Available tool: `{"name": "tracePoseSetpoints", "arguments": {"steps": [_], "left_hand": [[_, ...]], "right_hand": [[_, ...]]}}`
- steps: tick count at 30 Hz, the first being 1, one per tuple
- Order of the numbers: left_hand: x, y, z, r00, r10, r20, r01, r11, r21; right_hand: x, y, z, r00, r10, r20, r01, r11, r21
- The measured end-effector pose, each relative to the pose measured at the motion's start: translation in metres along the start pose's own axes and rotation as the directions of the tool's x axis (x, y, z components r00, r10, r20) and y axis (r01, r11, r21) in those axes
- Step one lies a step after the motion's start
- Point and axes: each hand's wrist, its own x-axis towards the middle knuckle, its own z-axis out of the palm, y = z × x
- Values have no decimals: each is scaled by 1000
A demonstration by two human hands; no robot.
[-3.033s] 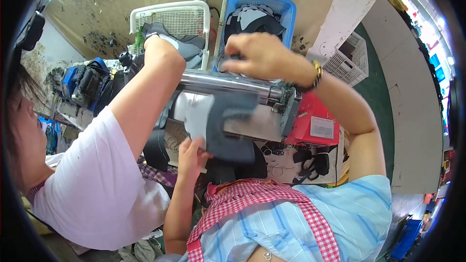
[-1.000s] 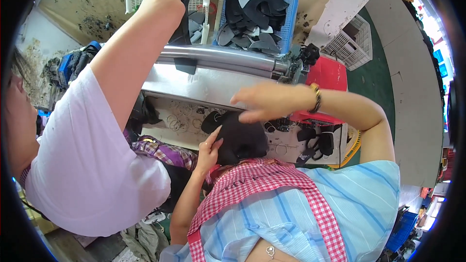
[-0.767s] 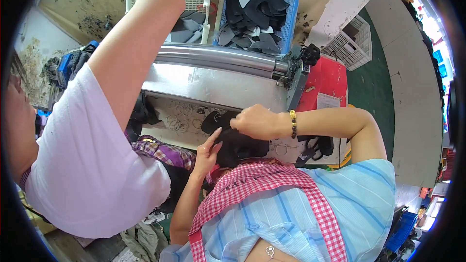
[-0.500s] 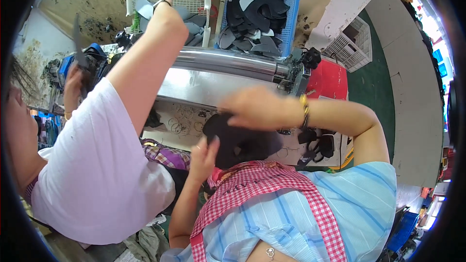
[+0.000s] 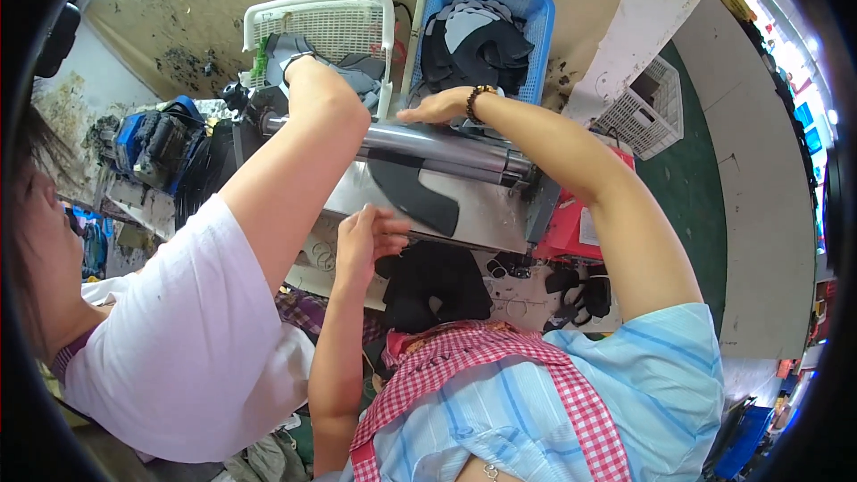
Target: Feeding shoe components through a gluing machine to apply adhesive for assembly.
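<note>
A dark, curved cut piece lies on the shiny metal plate, with its upper end under the steel roller of a machine. My left hand is open, fingers loosely spread, just in front of the plate and close to that piece. Above the roller, my right hand stretches out flat and open, with nothing visible in it. Black pieces with a hole lie between the machine and my apron.
A blue basket of dark and grey cut pieces stands behind the machine. Left of it, a co-worker's arm reaches into a white basket. A red box and a white crate are at the right.
My right hand has moved from above the black pieces to above the roller. A dark piece now lies on the plate under the roller. My left hand has risen slightly toward the plate.
</note>
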Motion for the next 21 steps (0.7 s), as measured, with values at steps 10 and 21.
{"name": "tracePoseSetpoints", "arguments": {"steps": [10, 21], "left_hand": [[1, 9, 25, 987, 155, 36, -150, 983, -104], [-3, -4, -1, 994, 106, -38, -100, 986, 135]], "right_hand": [[-139, -78, 82, 738, -628, -247, 292, 628, -722], [-31, -15, -3, 978, -206, 25, 208, 974, -89]]}}
